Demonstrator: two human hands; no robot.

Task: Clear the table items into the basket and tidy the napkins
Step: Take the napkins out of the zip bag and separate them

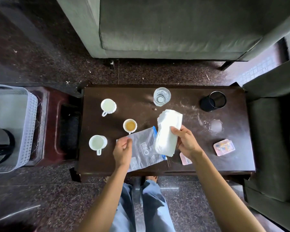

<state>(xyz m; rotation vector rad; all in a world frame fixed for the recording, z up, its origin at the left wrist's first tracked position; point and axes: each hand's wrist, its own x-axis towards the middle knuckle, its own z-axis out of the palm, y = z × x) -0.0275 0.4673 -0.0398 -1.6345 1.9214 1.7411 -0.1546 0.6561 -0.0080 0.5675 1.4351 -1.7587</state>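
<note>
1. Head view: a person stands at the near edge of a dark table (pixel 199 158), both bare forearms reaching over it.
2. The left hand (pixel 122 149) has its fingers curled and pinches the left side of a clear zip bag (pixel 143 148). The bag lies slanted by the near edge, and one of its corners reaches past that edge.
3. The right hand (pixel 185 140) grips a thick stack of white napkins (pixel 168 131), thumb on top and fingers round the right side.
4. The stack is tilted, its far end pointing toward the middle of the table and its near end overlapping the bag's blue zip edge. Whether any of it is inside the bag cannot be told.
5. Three white cups stand on the left half: one cup (pixel 108 106) toward the far left corner, a small cup (pixel 130 126) with brown liquid just beyond the bag, and a mug (pixel 97 142) near the left edge, beside the left hand.
6. A glass (pixel 161 96) stands at the far edge, near its middle.
7. A black mesh holder (pixel 213 101) lies toward the far right corner.
8. A pink box (pixel 223 147) sits near the right edge; a second box (pixel 185 159) is partly hidden under the right wrist.
9. The basket (pixel 32 114), pale and perforated, rests on a dark red stool (pixel 52 128) left of the table, well apart from the hands, with a dark object inside.
</note>
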